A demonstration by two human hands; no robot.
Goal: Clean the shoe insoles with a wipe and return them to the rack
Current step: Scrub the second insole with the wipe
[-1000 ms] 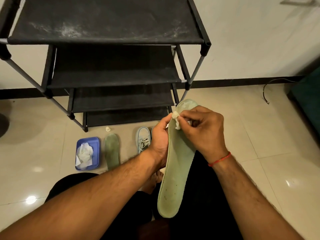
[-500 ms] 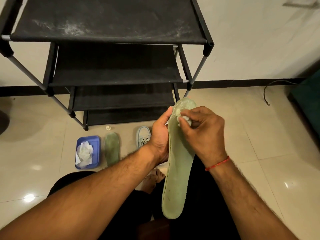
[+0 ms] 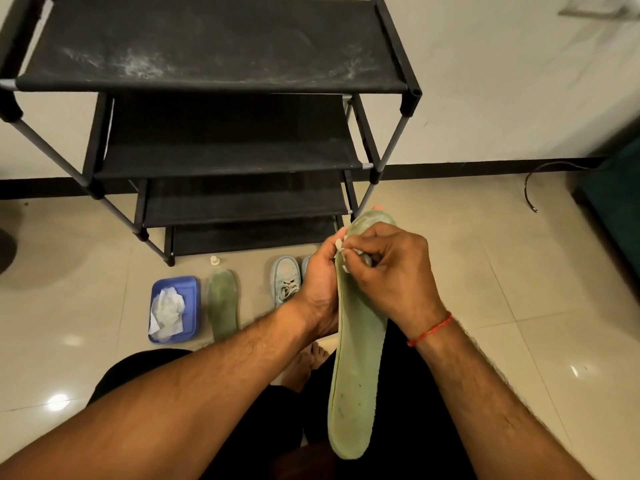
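Green insole is held lengthwise over the person's lap, toe end up and away from the body, heel end low near the bottom of the view, top face showing dark specks near the heel. Left hand grips the insole's left edge near the toe, with a fingertip showing above the toe end. Right hand has its fingers curled, pinching a small white wipe against the toe area; only scraps of the wipe show between the fingers. A red thread circles the right wrist. A second green insole lies flat on the tiled floor, just beside a blue tray that holds crumpled white wipes. A pale lace-up shoe stands to the right of that insole, partly behind the left hand. A small white bottle sits near the foot of the black shoe rack, whose dusty top shelf carries nothing. A bare foot shows below the left wrist. A dark cable lies by the wall at right
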